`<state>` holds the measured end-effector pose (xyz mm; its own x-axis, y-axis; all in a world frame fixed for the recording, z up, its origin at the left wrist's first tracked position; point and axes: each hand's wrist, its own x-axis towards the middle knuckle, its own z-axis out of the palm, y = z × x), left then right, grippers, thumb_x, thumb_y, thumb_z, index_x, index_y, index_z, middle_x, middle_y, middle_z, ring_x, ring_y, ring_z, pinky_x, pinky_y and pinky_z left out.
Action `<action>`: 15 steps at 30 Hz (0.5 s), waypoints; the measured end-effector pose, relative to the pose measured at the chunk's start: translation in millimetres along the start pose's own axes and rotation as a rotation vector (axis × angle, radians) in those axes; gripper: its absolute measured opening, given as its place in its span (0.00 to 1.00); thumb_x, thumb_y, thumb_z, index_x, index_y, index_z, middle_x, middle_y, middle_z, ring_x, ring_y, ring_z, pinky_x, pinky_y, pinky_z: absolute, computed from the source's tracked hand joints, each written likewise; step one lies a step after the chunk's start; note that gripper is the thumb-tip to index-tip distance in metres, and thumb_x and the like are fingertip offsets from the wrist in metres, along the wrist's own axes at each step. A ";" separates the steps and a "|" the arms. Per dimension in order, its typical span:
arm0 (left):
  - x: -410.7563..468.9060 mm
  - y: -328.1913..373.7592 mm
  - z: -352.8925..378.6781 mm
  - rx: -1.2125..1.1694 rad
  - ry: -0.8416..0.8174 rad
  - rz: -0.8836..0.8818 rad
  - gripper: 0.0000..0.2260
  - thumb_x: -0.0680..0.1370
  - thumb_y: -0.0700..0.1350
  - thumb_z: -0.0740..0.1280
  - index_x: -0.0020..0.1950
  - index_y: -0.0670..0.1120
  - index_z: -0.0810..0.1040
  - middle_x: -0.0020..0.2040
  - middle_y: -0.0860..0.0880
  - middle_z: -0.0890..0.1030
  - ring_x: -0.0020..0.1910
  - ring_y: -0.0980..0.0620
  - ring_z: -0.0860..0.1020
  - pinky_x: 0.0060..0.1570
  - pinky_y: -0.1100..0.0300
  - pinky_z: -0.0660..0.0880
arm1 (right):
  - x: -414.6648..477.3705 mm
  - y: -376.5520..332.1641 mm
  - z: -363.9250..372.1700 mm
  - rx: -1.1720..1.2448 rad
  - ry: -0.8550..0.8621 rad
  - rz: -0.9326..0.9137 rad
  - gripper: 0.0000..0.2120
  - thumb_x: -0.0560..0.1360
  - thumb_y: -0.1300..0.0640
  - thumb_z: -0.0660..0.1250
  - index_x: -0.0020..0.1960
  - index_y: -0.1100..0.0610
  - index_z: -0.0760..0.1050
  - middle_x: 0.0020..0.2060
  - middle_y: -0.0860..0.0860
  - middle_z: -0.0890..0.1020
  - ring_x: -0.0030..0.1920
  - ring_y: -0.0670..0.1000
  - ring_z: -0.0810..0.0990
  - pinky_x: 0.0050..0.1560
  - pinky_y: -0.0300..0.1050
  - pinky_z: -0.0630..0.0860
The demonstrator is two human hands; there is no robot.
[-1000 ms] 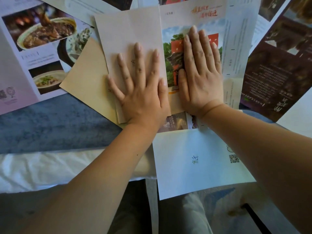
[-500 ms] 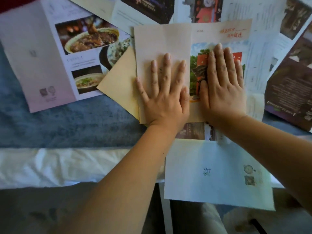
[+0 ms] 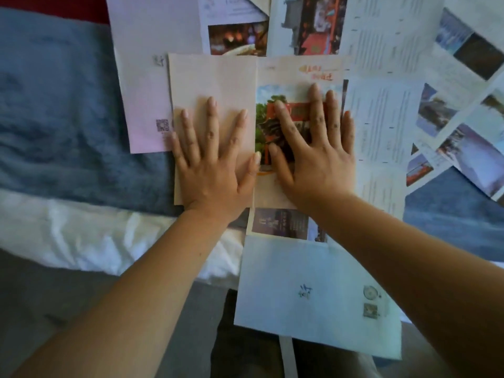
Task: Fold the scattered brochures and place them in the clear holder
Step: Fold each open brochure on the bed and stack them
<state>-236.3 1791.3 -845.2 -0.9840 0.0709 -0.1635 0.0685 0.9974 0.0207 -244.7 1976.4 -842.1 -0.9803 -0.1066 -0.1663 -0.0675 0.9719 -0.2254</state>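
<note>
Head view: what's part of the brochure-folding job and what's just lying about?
Job: cream paper brochure with red gate photo, flat under left hand and right hand; pink QR-code brochure; pale blue brochure. Clear holder not visible.
Lying about: fuzzy blue blanket; white bed sheet.

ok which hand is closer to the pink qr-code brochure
Left. The left hand lies flat right beside the pink brochure; the right hand is farther right, beyond it.
</note>
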 end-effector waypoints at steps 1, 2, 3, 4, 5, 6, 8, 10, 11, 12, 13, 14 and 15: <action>-0.2 -1.8 0.3 -0.020 0.007 -0.026 0.33 0.82 0.67 0.47 0.84 0.55 0.48 0.84 0.39 0.48 0.81 0.32 0.46 0.77 0.33 0.47 | -0.4 -1.1 0.2 0.001 0.004 0.006 0.31 0.84 0.34 0.46 0.84 0.41 0.45 0.84 0.56 0.43 0.83 0.59 0.41 0.81 0.63 0.44; -0.1 -1.9 0.7 -0.043 0.016 -0.049 0.35 0.81 0.69 0.47 0.84 0.53 0.48 0.83 0.37 0.48 0.81 0.33 0.46 0.78 0.34 0.48 | -1.0 -1.5 0.4 0.004 0.005 0.006 0.31 0.84 0.34 0.46 0.84 0.41 0.46 0.84 0.57 0.43 0.83 0.59 0.41 0.81 0.63 0.44; 0.2 -0.5 1.1 -0.067 0.027 -0.064 0.37 0.81 0.70 0.48 0.84 0.51 0.49 0.83 0.36 0.49 0.81 0.33 0.47 0.78 0.35 0.48 | -1.5 -1.3 0.2 0.010 0.005 0.004 0.31 0.85 0.35 0.47 0.84 0.41 0.46 0.84 0.58 0.44 0.83 0.59 0.41 0.81 0.63 0.43; 0.5 1.2 1.3 -0.093 0.038 -0.073 0.38 0.80 0.70 0.48 0.84 0.49 0.50 0.83 0.36 0.49 0.82 0.34 0.47 0.78 0.35 0.49 | -2.0 -1.3 0.1 0.016 0.004 0.002 0.30 0.85 0.35 0.47 0.84 0.42 0.47 0.84 0.58 0.44 0.83 0.59 0.41 0.82 0.62 0.42; 1.1 2.6 1.2 -0.126 0.052 -0.079 0.40 0.80 0.71 0.49 0.84 0.48 0.51 0.83 0.36 0.50 0.82 0.35 0.48 0.78 0.36 0.49 | -2.0 -1.3 -0.1 0.026 0.003 0.000 0.30 0.85 0.36 0.47 0.84 0.42 0.47 0.84 0.58 0.44 0.83 0.59 0.41 0.82 0.62 0.41; 1.6 3.7 0.9 -0.162 0.069 -0.083 0.41 0.79 0.71 0.50 0.84 0.47 0.52 0.83 0.37 0.51 0.82 0.36 0.48 0.78 0.36 0.49 | -1.9 -1.3 -0.7 0.042 0.004 -0.004 0.29 0.86 0.38 0.47 0.84 0.42 0.48 0.84 0.58 0.44 0.83 0.59 0.41 0.82 0.61 0.40; 2.5 3.6 -0.2 -0.225 0.094 -0.085 0.42 0.78 0.73 0.53 0.84 0.47 0.53 0.83 0.38 0.52 0.82 0.37 0.49 0.78 0.37 0.49 | 0.0 -1.1 -1.8 0.084 -0.001 -0.015 0.28 0.86 0.42 0.47 0.85 0.44 0.49 0.84 0.58 0.45 0.83 0.59 0.41 0.82 0.59 0.39; 2.3 3.0 -2.3 -0.264 0.092 -0.071 0.43 0.77 0.72 0.56 0.84 0.48 0.54 0.83 0.38 0.52 0.82 0.38 0.48 0.79 0.38 0.48 | 2.0 0.8 -3.0 0.121 -0.030 -0.017 0.28 0.86 0.44 0.46 0.85 0.47 0.48 0.84 0.58 0.44 0.83 0.58 0.40 0.82 0.56 0.37; 2.0 3.2 -3.8 -0.279 0.080 -0.054 0.43 0.76 0.71 0.58 0.84 0.48 0.55 0.83 0.39 0.51 0.82 0.38 0.48 0.79 0.38 0.47 | 2.6 2.1 -3.7 0.142 -0.045 -0.017 0.29 0.86 0.44 0.46 0.85 0.49 0.47 0.84 0.57 0.44 0.83 0.58 0.40 0.81 0.54 0.35; 1.6 4.7 -5.7 -0.294 0.065 -0.033 0.43 0.76 0.70 0.60 0.84 0.48 0.55 0.83 0.39 0.51 0.82 0.38 0.48 0.79 0.38 0.47 | 2.8 3.6 -4.5 0.162 -0.058 -0.023 0.29 0.86 0.45 0.47 0.85 0.51 0.46 0.84 0.57 0.44 0.83 0.57 0.39 0.81 0.53 0.34; 1.3 7.4 -7.8 -0.312 0.045 -0.008 0.42 0.76 0.69 0.61 0.84 0.48 0.54 0.83 0.39 0.51 0.83 0.39 0.47 0.79 0.38 0.48 | 2.5 5.2 -5.6 0.181 -0.069 -0.037 0.29 0.87 0.47 0.47 0.85 0.52 0.46 0.84 0.56 0.44 0.83 0.56 0.39 0.81 0.52 0.33; 1.1 11.4 -10.1 -0.336 0.020 0.016 0.42 0.76 0.68 0.60 0.84 0.49 0.54 0.83 0.40 0.50 0.83 0.40 0.47 0.79 0.38 0.47 | 2.0 6.9 -6.9 0.194 -0.082 -0.056 0.29 0.87 0.48 0.47 0.85 0.53 0.46 0.84 0.56 0.44 0.83 0.56 0.39 0.81 0.52 0.33; 0.7 17.2 -12.9 -0.364 -0.008 0.036 0.41 0.76 0.67 0.59 0.84 0.50 0.53 0.84 0.40 0.49 0.83 0.40 0.46 0.79 0.38 0.47 | 1.6 8.9 -8.8 0.200 -0.101 -0.076 0.29 0.87 0.49 0.47 0.85 0.54 0.45 0.84 0.56 0.44 0.83 0.55 0.39 0.81 0.53 0.34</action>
<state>-237.9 1808.3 -832.2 -0.9805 0.1079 -0.1644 0.0389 0.9259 0.3757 -248.6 1986.7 -836.0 -0.9495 -0.2079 -0.2350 -0.0921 0.9006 -0.4247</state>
